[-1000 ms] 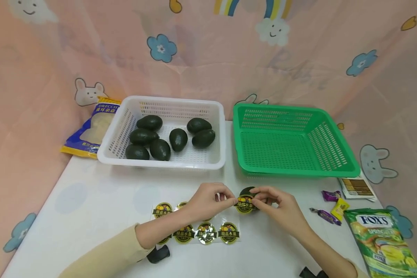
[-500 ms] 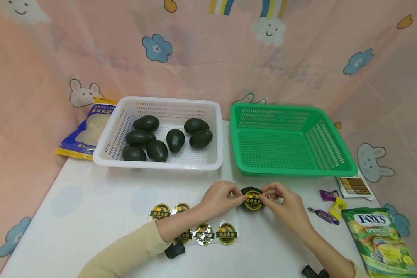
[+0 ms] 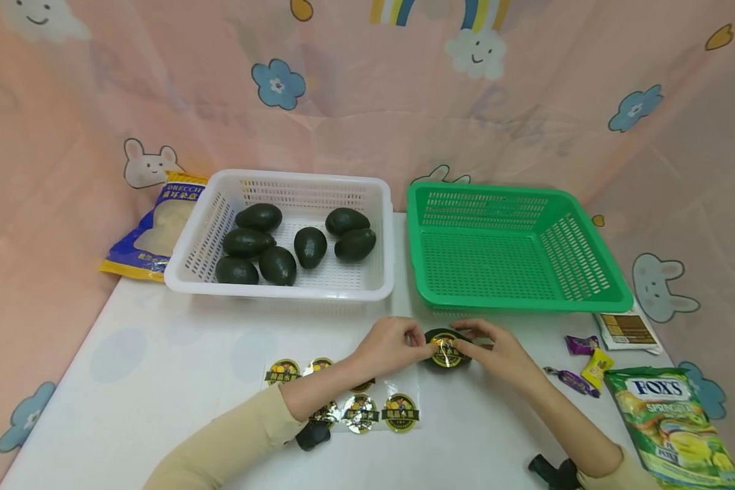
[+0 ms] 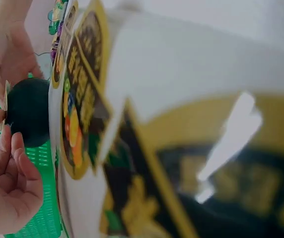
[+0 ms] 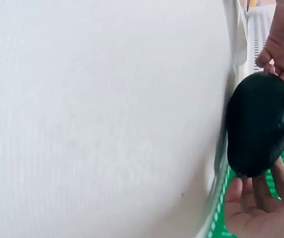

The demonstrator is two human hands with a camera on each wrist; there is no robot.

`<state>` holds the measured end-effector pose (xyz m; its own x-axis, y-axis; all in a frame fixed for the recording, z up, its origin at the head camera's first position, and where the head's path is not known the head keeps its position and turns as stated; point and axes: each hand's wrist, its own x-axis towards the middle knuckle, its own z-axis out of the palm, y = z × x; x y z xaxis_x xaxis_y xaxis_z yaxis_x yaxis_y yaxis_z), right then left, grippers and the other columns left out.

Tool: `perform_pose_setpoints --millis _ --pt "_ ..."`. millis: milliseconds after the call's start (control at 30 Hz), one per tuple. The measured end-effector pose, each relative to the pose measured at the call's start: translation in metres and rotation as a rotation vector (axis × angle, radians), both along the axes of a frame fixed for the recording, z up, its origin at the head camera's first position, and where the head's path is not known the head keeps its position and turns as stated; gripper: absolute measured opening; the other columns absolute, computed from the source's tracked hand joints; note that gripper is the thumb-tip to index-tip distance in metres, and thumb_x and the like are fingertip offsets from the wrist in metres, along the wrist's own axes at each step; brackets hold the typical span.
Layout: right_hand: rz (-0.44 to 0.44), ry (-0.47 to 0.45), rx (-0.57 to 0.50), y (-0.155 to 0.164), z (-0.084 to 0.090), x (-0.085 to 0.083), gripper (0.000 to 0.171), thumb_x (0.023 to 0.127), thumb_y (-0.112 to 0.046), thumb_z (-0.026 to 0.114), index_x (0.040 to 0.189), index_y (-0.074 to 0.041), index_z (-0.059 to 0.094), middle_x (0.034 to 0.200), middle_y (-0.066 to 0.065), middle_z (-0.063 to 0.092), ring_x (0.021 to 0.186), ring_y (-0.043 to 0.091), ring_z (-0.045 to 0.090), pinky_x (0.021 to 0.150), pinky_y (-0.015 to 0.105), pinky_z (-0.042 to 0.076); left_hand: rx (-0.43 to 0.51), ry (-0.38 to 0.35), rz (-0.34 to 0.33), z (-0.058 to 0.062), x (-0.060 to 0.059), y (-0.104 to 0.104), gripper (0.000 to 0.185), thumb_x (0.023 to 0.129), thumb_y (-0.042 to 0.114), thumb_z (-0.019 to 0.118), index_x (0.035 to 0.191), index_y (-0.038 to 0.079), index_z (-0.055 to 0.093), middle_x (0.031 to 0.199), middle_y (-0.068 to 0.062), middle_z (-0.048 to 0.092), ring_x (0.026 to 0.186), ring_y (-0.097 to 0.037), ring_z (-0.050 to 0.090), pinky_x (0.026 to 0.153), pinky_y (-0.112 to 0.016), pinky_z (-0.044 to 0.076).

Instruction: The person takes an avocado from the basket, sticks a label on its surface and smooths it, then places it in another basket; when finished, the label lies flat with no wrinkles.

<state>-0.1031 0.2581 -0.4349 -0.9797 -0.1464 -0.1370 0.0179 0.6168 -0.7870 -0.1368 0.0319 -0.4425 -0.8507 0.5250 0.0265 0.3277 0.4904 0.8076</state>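
Note:
A dark green avocado [image 3: 431,336] lies on the white table between both hands, with a round black-and-gold sticker [image 3: 446,351] on its upper face. From the left, my left hand [image 3: 392,346] pinches the sticker's near edge between thumb and forefinger. My right hand [image 3: 496,350] holds the avocado's other end, its thumb on the sticker and its fingers on the far side. In the right wrist view, that hand's fingers meet the tip of the avocado [image 5: 261,124]. The left wrist view shows the sticker edge-on, standing slightly off the avocado [image 4: 30,113].
A sheet of similar stickers [image 3: 400,412] lies partly under the left forearm. Behind stand a white basket [image 3: 282,291] with several avocados and a green basket [image 3: 520,303]. Wrapped candies [image 3: 578,381] and a green candy bag [image 3: 674,422] are at the right; a blue-yellow bag [image 3: 153,231] leans at the left.
Both hands have brought the sticker right onto the avocado's face. The right forefinger has lifted from the sticker toward the avocado's far side, while its thumb stays on the sticker.

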Motion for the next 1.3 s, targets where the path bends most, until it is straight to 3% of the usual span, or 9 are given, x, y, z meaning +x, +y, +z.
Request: perform_pose_setpoints --millis 233,367,467,567,800,933,1033,1167,1300 --pt "-0.038 -0.163 -0.095 -0.006 -0.007 -0.007 0.045 0.093 -0.035 0.066 0.127 -0.005 0.059 0.126 0.015 0.059 0.119 0.033 0.052 0.096 0.053 0.040 0.047 -0.039 -0.030 -0.002 -0.003 -0.001 0.018 0.082 0.030 0.079 0.078 0.018 0.066 0.068 0.011 0.059 0.060 -0.003 0.052 0.057 -0.018 0.043" --pt "-0.077 -0.231 -0.188 -0.007 -0.007 -0.008 0.047 0.091 -0.031 0.069 0.126 -0.002 0.056 0.125 0.015 0.058 0.119 0.031 0.050 0.097 0.052 0.036 0.045 0.108 -0.081 -0.002 -0.001 0.000 0.020 0.083 0.030 0.079 0.097 0.019 0.069 0.090 0.007 0.063 0.075 -0.006 0.057 0.064 -0.016 0.045" --pt "-0.041 -0.194 -0.170 -0.005 -0.008 -0.008 0.046 0.092 -0.031 0.068 0.126 -0.003 0.056 0.125 0.014 0.058 0.118 0.032 0.051 0.095 0.050 0.039 0.005 0.264 -0.130 -0.001 0.002 0.000 0.031 0.086 0.035 0.076 0.113 0.021 0.069 0.107 0.005 0.062 0.094 -0.008 0.058 0.076 -0.017 0.046" --pt "0.027 -0.130 -0.130 -0.001 -0.011 -0.006 0.043 0.093 -0.031 0.067 0.127 -0.006 0.056 0.124 0.013 0.059 0.117 0.032 0.052 0.090 0.046 0.044 -0.057 0.348 -0.148 0.000 0.005 0.001 0.038 0.086 0.042 0.074 0.116 0.021 0.071 0.112 0.007 0.064 0.104 -0.008 0.056 0.082 -0.018 0.047" --pt "0.151 -0.062 -0.164 0.008 -0.017 -0.005 0.046 0.088 -0.022 0.074 0.127 -0.006 0.055 0.119 0.012 0.060 0.108 0.028 0.056 0.088 0.040 0.049 -0.150 0.414 -0.178 -0.001 0.007 0.002 0.045 0.084 0.047 0.075 0.118 0.018 0.069 0.116 0.003 0.065 0.104 -0.009 0.059 0.082 -0.020 0.049" --pt "0.112 -0.074 -0.159 0.009 -0.009 -0.005 0.045 0.093 -0.027 0.068 0.130 -0.005 0.055 0.124 0.013 0.060 0.116 0.029 0.055 0.096 0.041 0.046 -0.183 0.439 -0.229 -0.002 0.008 0.006 0.051 0.081 0.044 0.078 0.118 0.015 0.060 0.113 0.002 0.063 0.097 -0.009 0.061 0.077 -0.019 0.049" --pt "0.001 -0.162 -0.313 0.010 0.002 -0.007 0.049 0.099 -0.032 0.058 0.134 0.002 0.050 0.131 0.013 0.058 0.120 0.025 0.054 0.101 0.037 0.044 -0.212 0.460 -0.254 -0.003 0.007 0.010 0.049 0.081 0.041 0.080 0.115 0.014 0.055 0.106 0.003 0.063 0.090 -0.008 0.061 0.073 -0.019 0.049" --pt "-0.163 -0.300 -0.722 0.014 0.013 -0.010 0.035 0.103 -0.029 0.051 0.122 0.000 0.058 0.120 0.005 0.064 0.109 0.013 0.061 0.095 0.025 0.047 -0.224 0.471 -0.272 0.000 0.007 0.010 0.048 0.079 0.040 0.081 0.112 0.015 0.057 0.102 0.004 0.065 0.087 -0.007 0.062 0.073 -0.020 0.049" --pt "-0.200 -0.345 -0.900 0.018 0.017 -0.011 0.023 0.104 -0.021 0.049 0.099 -0.015 0.070 0.103 -0.004 0.070 0.100 0.009 0.063 0.089 0.022 0.049 -0.142 0.403 -0.318 0.022 0.005 0.004 0.049 0.077 0.040 0.082 0.113 0.015 0.061 0.102 0.005 0.068 0.085 -0.001 0.060 0.072 -0.013 0.046"
